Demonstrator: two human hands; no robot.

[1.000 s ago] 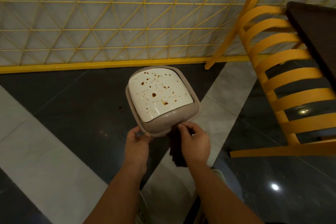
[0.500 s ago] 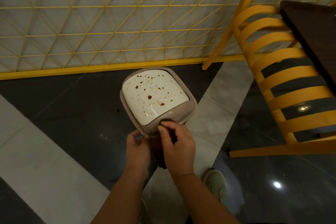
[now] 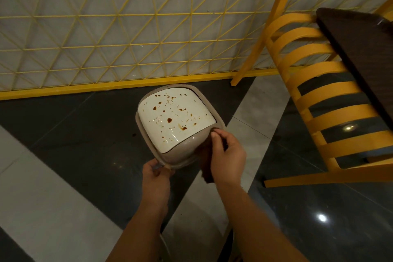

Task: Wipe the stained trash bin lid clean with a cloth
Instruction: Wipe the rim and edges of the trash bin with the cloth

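A trash bin with a white lid (image 3: 174,120) spattered with brown stains stands on the floor in the middle of the view; a beige rim (image 3: 219,122) frames the lid. My left hand (image 3: 156,173) grips the rim's near left corner. My right hand (image 3: 227,155) is at the near right edge of the rim, fingers pinched on a dark brown cloth (image 3: 207,168) that hangs down beside the bin. The cloth is mostly hidden behind my right hand and does not touch the white lid.
A yellow slatted chair (image 3: 331,112) stands close on the right, beside a dark table top (image 3: 361,53). A yellow wire-mesh fence (image 3: 127,27) runs behind the bin. The floor is glossy dark tile with pale stripes (image 3: 38,193).
My right hand moved with the cloth from the bin's near middle edge to its right edge. My left hand kept its grip on the rim. The view shifted slightly.
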